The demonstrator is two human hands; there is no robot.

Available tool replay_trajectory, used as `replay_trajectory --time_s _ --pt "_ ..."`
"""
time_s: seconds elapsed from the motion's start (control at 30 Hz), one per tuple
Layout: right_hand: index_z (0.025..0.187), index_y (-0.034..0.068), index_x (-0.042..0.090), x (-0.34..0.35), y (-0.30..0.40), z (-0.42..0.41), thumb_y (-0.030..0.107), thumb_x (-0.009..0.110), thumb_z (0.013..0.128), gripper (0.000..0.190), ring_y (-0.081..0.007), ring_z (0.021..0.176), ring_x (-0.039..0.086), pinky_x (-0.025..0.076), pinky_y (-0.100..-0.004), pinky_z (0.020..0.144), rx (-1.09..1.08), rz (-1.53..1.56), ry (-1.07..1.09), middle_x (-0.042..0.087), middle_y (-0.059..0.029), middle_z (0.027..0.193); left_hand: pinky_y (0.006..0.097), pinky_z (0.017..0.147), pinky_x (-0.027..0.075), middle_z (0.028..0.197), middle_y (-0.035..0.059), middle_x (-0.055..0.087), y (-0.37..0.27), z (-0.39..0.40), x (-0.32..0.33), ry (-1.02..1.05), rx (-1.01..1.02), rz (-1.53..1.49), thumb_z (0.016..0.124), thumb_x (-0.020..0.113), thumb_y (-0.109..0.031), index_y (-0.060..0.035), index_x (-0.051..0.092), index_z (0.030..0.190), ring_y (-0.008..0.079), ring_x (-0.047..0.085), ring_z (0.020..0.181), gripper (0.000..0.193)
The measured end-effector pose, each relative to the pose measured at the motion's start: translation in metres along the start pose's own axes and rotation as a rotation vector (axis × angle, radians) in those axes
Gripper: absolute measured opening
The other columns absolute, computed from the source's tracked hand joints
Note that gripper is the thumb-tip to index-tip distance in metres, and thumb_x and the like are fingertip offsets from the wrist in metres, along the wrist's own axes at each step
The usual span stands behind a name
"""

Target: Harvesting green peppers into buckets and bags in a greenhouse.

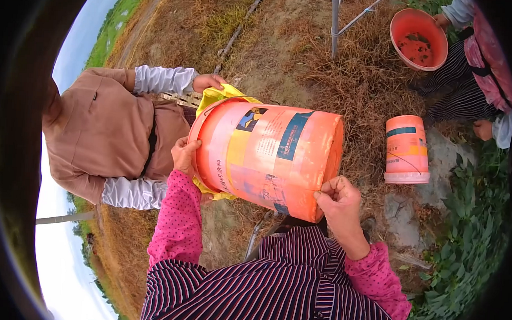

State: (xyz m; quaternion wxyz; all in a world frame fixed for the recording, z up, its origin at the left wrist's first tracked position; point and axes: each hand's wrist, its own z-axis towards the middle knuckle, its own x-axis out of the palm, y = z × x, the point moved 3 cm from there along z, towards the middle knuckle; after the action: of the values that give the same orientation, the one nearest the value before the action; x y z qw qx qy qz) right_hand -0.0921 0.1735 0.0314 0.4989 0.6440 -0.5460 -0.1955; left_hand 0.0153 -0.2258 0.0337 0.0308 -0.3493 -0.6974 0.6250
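Note:
A large orange plastic paint bucket (256,155) lies tipped between my hands, its mouth turned towards a yellow bag (222,91). My left hand (183,156) grips the rim, thumb on the outer wall. At the other end, my right hand (342,200) pinches the edge of the bucket's base. The bucket wall bears printed labels and writing. A co-worker's hand (209,82) holds the bag's edge up around the mouth; a second hand of that person shows partly below the rim. What is inside the bucket and the bag is hidden from me.
The co-worker in a brown top (109,129) faces me. Another person's hand (442,21) holds a tilted orange basin (419,38) with dark bits inside. A second orange bucket (406,148) stands nearby. Leafy green plants (477,235), dry grass and a grey pole (334,27) surround us.

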Motion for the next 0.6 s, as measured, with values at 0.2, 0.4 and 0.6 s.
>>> replay_trajectory --time_s 0.2,0.4,0.6 --pt "0.075 0.002 0.050 0.005 0.013 -0.010 0.000 0.062 0.074 0.012 -0.0020 0.060 0.044 0.038 -0.0176 0.053 -0.001 0.078 0.080 0.051 0.0025 0.068 0.0295 0.070 0.050 0.089 0.0148 0.060 -0.052 0.002 0.011 0.082 0.043 -0.072 0.067 0.066 -0.004 0.0096 0.049 0.101 0.0186 0.060 0.073 0.041" --pt "0.077 0.001 0.050 -0.009 -0.005 -0.004 -0.001 0.060 0.074 0.010 -0.0025 0.060 0.045 0.040 -0.0184 0.054 0.027 -0.008 0.031 0.051 0.0022 0.069 0.0286 0.072 0.048 0.087 0.0104 0.060 -0.008 -0.001 0.015 0.038 0.011 -0.030 0.066 0.066 -0.005 0.0071 0.051 0.098 0.0171 0.058 0.074 0.037" --pt "0.078 0.001 0.051 -0.007 0.024 -0.013 -0.001 0.060 0.074 0.010 -0.0022 0.060 0.045 0.038 -0.0173 0.053 0.019 0.058 0.030 0.052 0.0024 0.070 0.0295 0.071 0.050 0.087 0.0133 0.060 -0.040 -0.016 0.012 0.094 0.004 -0.150 0.068 0.063 -0.006 0.0073 0.050 0.097 0.0190 0.061 0.074 0.034"
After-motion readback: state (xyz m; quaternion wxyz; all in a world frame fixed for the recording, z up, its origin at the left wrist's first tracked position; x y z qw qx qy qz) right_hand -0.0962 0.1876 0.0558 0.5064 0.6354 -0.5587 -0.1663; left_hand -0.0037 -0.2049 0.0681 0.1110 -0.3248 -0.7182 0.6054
